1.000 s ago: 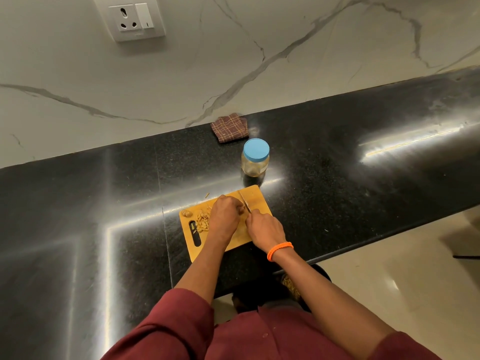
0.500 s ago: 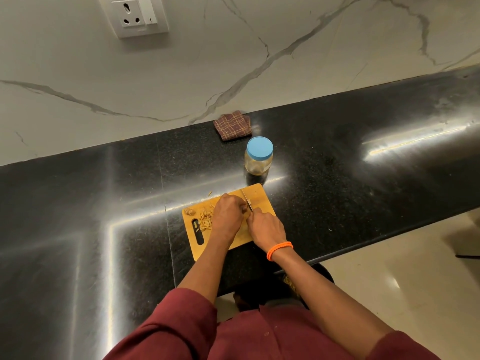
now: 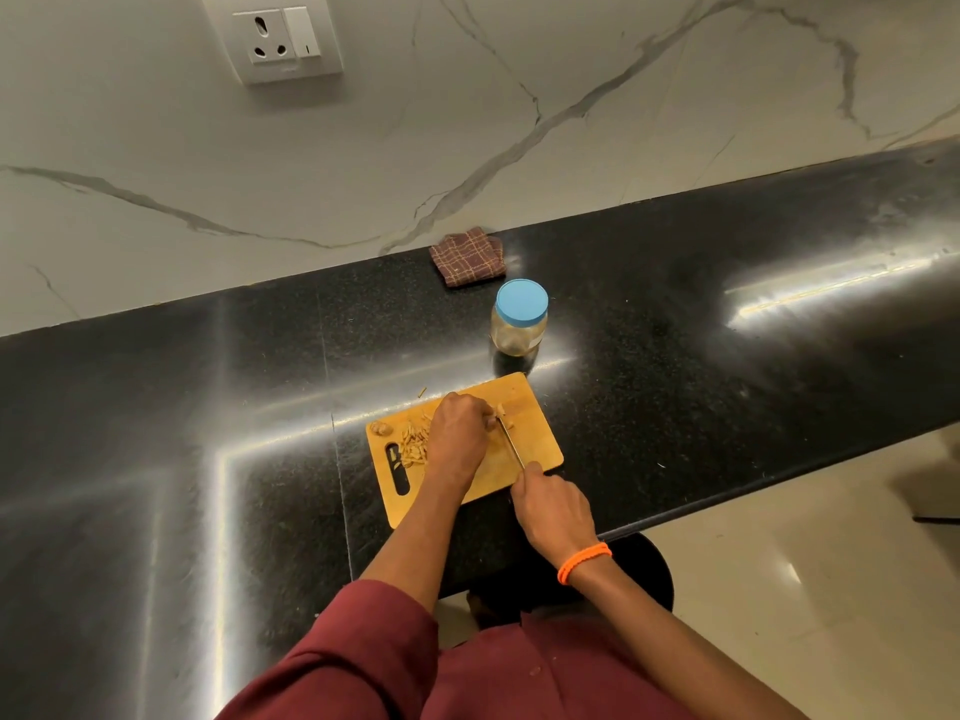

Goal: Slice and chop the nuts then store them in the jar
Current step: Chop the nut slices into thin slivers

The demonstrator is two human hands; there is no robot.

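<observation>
Wooden cutting board [image 3: 535, 439] at six o'clock: slivered nuts [image 3: 413, 448] piled, one whole nut [image 3: 381, 428] uncut. Left hand [image 3: 460, 439] pinning a nut, right hand [image 3: 553, 506] clenching knife [image 3: 511, 446]. Blue-lidded jar [image 3: 519, 319] at twelve o'clock, unfilled.

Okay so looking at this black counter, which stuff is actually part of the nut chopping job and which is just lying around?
Part of the job:
wooden cutting board
thin-bladed knife, gripped by the right hand
pile of sliced nut pieces, beside the left hand
whole nut at the board's corner
clear jar with blue lid

Just lying about:
folded brown checked cloth
white wall socket
</observation>
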